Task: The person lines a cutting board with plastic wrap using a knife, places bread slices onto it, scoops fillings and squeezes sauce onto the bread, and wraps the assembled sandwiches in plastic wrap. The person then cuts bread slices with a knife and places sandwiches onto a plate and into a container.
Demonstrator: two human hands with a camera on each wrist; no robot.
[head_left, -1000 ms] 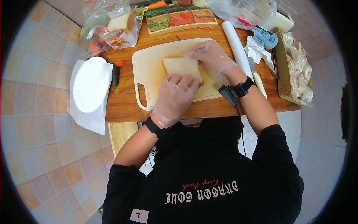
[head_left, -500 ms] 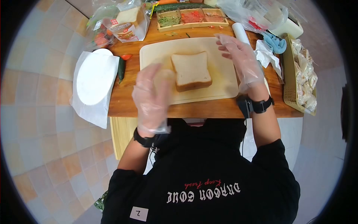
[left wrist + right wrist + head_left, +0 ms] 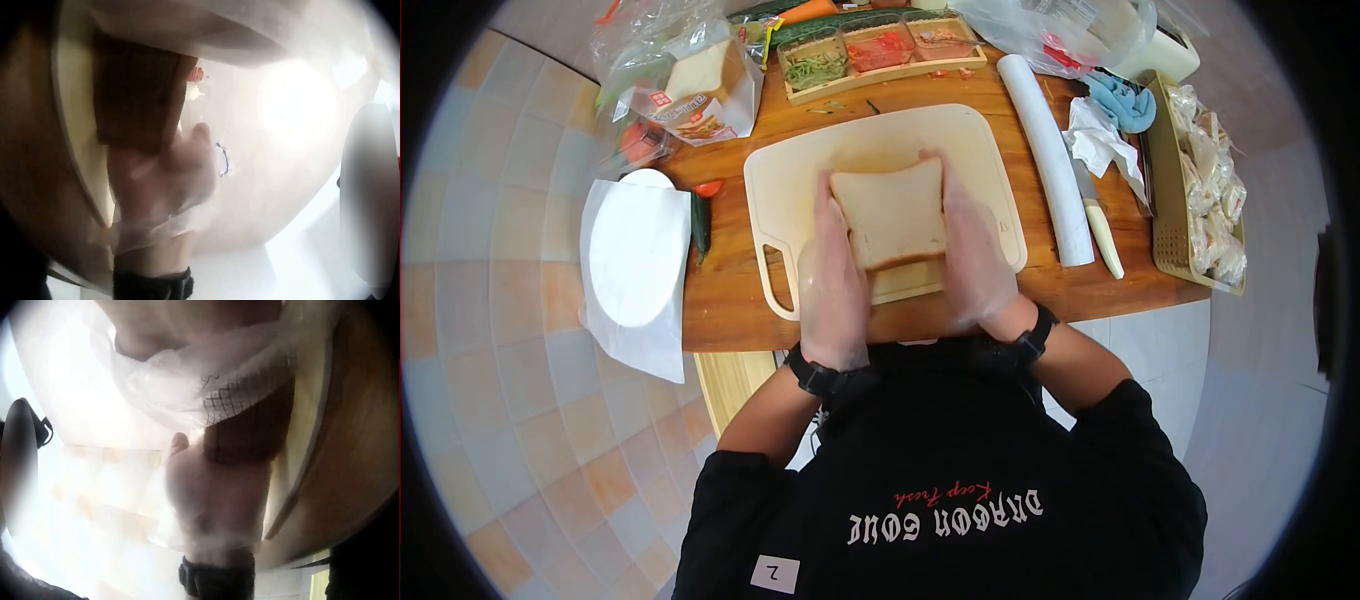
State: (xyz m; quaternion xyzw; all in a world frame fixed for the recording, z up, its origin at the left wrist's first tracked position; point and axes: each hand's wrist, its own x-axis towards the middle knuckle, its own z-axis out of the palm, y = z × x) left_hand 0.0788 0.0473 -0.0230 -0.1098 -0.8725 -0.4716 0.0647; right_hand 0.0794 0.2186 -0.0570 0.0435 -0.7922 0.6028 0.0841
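Observation:
White bread [image 3: 890,215] with a brown crust lies face up over the cream cutting board [image 3: 785,180] in the head view. My left hand [image 3: 835,280], in a clear plastic glove, rests flat along its left side. Along the right side lies my gloved right hand [image 3: 980,255], fingers pointing away from me and fairly straight. Between them the two palms press the bread's edges. The left wrist view shows the thick crust side [image 3: 137,94] dark and close up. Glove film covers part of the crust [image 3: 244,434] in the right wrist view.
A knife [image 3: 1100,220] lies right of a white roll [image 3: 1045,160]. Behind the board stands a wooden tray [image 3: 880,78] of shredded fillings. A bagged loaf [image 3: 705,85] is back left, white paper [image 3: 635,250] left, and a basket [image 3: 1175,220] of wrapped food far right.
Both hands first held the bread at its front and right edge, then lifted apart from it. Now they have come back in and lie against its two sides.

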